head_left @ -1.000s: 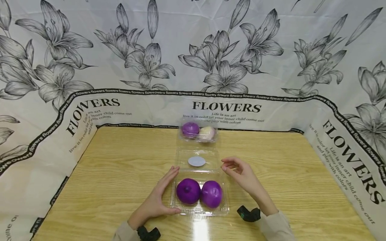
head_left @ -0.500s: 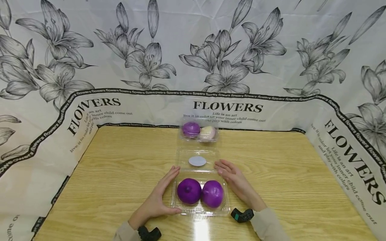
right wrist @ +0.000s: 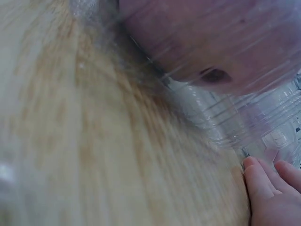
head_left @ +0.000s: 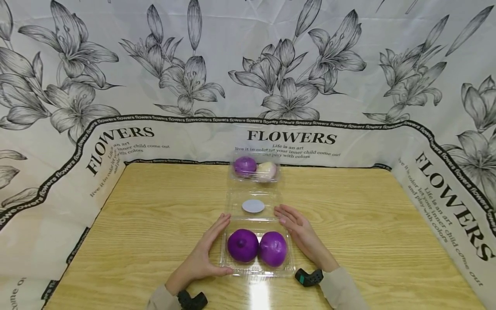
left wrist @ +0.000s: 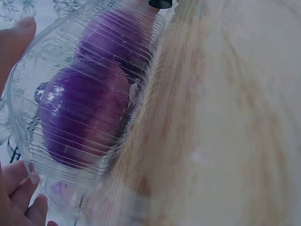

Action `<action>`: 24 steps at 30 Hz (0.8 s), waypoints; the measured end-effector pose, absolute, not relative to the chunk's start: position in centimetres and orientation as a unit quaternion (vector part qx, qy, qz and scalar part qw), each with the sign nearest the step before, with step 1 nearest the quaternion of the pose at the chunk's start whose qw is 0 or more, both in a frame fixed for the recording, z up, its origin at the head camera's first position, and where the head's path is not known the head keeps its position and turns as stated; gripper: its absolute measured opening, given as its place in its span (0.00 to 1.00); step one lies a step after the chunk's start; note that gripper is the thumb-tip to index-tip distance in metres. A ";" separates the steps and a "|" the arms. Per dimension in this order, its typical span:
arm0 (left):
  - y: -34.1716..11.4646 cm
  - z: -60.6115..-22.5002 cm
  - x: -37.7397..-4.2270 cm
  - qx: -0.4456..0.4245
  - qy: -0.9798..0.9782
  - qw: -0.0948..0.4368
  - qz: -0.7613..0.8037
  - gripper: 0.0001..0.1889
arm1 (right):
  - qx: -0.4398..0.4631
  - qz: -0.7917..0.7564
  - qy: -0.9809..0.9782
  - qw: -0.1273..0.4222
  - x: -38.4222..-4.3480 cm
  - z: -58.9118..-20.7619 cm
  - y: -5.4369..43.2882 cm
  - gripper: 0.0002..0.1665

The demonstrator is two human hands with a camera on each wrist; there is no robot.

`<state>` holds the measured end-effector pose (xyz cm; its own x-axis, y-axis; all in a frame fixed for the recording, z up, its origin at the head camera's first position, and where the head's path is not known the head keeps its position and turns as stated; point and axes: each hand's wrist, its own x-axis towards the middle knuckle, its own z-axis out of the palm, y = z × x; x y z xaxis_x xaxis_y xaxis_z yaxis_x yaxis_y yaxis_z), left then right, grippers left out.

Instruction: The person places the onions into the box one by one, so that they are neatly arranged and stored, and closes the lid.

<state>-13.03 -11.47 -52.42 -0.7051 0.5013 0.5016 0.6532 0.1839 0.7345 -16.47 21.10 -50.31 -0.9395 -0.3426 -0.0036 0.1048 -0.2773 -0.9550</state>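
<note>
An unfolded clear plastic clamshell box (head_left: 290,258) lies on the table in the head view, its lid (head_left: 236,202) laid back with a pale oval label. In its near half sit two round purple vegetables that look like onions, one (head_left: 243,245) with a stem nub and one smoother (head_left: 273,249). My left hand (head_left: 203,254) spans the box's left side, thumb at the near corner, extended fingers by the hinge. On the right, my right hand (head_left: 304,234) has its fairly straight fingers against the box near the hinge. Ribbed plastic covers the vegetables in the wrist views.
Behind the lid stands another clear box (head_left: 255,178) holding a purple round vegetable (head_left: 245,166) and a whitish one (head_left: 266,172). A flower-printed cloth (head_left: 193,142) walls the wooden table (head_left: 379,224) at the back and sides. Both wrists carry black devices (head_left: 308,277).
My right hand has moved left, from beside the lid to the box's edge by the hinge, and then stayed there. The left hand and the vegetables hold their places.
</note>
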 end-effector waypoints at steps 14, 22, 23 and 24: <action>-11.7 -52.6 -12.9 -0.355 -0.770 0.039 -0.528 0.62 | -0.119 -0.785 0.592 0.140 -16.6 -50.5 21.3 0.37; -11.7 -52.6 -12.9 -0.357 -0.770 0.040 -0.527 0.61 | -0.154 -0.786 0.585 0.128 -16.5 -50.6 21.3 0.38; -11.7 -52.6 -13.0 -0.358 -0.770 0.040 -0.527 0.61 | -0.155 -0.787 0.584 0.127 -16.5 -50.7 21.3 0.38; -11.7 -52.6 -13.0 -0.359 -0.769 0.041 -0.527 0.61 | -0.154 -0.788 0.583 0.126 -16.5 -50.7 21.3 0.38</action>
